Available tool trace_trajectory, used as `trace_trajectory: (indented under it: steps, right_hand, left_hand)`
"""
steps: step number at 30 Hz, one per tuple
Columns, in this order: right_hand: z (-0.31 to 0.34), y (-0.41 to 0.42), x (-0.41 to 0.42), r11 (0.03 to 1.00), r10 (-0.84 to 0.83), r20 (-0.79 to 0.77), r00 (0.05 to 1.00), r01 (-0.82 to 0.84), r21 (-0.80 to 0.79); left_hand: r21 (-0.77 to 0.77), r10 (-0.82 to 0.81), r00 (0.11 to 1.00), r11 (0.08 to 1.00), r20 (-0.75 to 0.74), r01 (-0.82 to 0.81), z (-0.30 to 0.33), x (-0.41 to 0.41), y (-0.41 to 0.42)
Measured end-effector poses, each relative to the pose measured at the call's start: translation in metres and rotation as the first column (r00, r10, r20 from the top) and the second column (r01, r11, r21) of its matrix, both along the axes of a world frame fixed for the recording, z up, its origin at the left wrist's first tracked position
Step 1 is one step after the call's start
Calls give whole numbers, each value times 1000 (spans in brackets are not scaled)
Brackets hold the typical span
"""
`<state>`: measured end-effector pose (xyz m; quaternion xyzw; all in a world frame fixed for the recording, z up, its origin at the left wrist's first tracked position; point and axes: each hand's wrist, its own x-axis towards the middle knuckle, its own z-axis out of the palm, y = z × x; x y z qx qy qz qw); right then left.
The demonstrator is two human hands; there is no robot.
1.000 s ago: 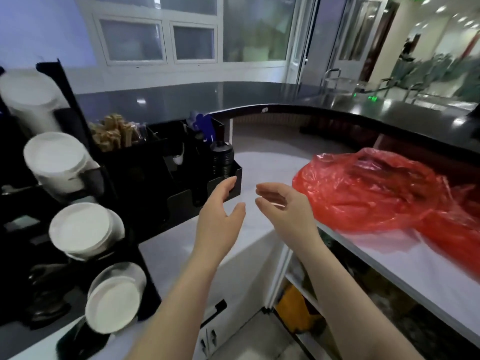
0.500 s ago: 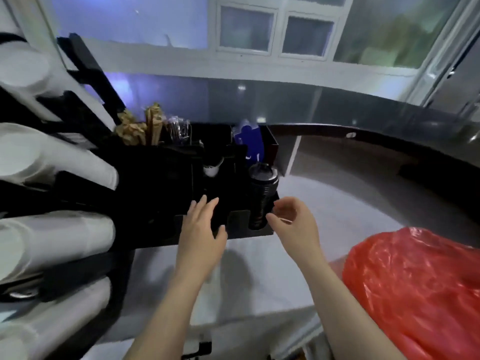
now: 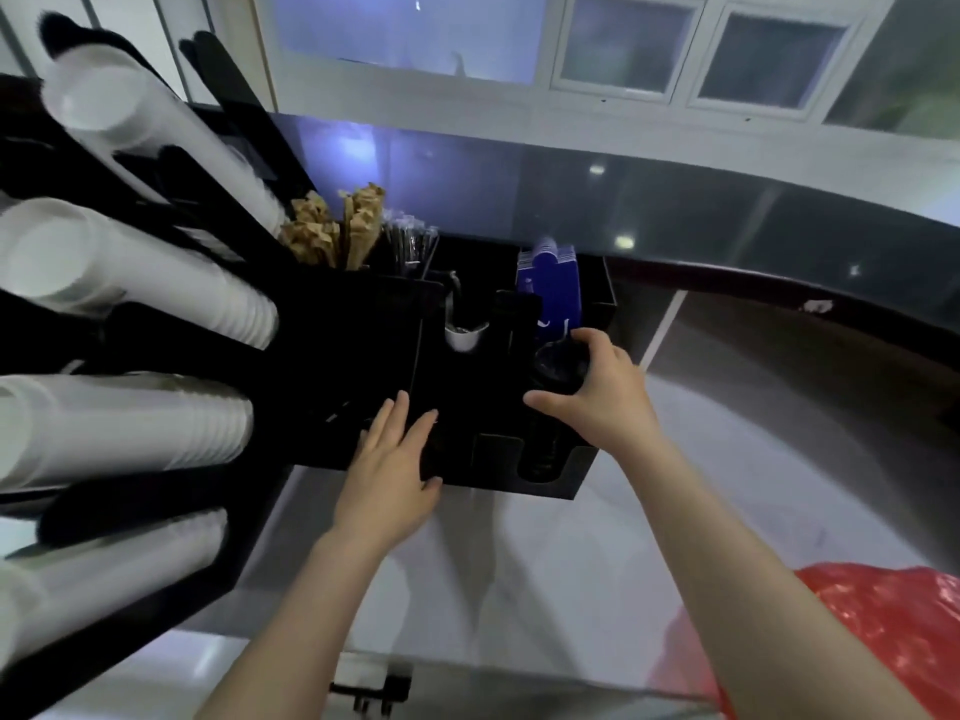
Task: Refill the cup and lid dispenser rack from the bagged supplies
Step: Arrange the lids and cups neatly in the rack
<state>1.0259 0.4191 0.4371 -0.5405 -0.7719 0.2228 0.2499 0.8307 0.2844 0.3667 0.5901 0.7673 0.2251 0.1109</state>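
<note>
A black dispenser rack [image 3: 582, 472] stands on the white counter, with a stack of black lids [image 3: 558, 362] in its front right slot. My right hand [image 3: 597, 392] grips the top of that lid stack, thumb on the left and fingers curled over the far side. Flat against the rack's front left part lies my left hand [image 3: 395, 459], fingers straight. Several long stacks of white cups [image 3: 130, 423] stick out of the black holder on the left. The red plastic bag [image 3: 883, 631] lies at the lower right on the counter.
Brown paper packets [image 3: 337, 231], clear wrapped straws [image 3: 408, 244], a blue card stack [image 3: 550, 283] and a white spoon [image 3: 462, 337] fill the rack's rear compartments. A dark raised bar counter [image 3: 727, 210] curves behind. White counter [image 3: 571, 563] lies between rack and bag.
I have leaned in closer over the rack. My right hand has moved forward and closed around the top of the black lid stack. My left hand has come down flat onto the rack's front.
</note>
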Motion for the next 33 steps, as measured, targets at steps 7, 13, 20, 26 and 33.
trace_trajectory:
  steps: [7,13,20,26,33]
  right_hand:
    - [1,8,-6,1000,-27,50,998,28,-7]
    - [8,10,-1,1000,-26,-10,1000,26,7]
    - [12,-5,-2,992,-17,-155,988,36,122]
    - [18,-15,-3,980,-19,-202,979,58,191]
    - [18,-43,-33,973,139,-223,965,-91,213]
  left_hand:
    - [11,-47,998,999,47,47,-3,-8,0]
    - [-1,-54,998,999,39,55,-6,-11,-1]
    - [-6,-81,996,997,34,81,-7,-12,-1]
    - [-15,-97,995,995,35,97,-4,-13,-2]
    - [1,-84,996,996,16,84,-1,-16,-1]
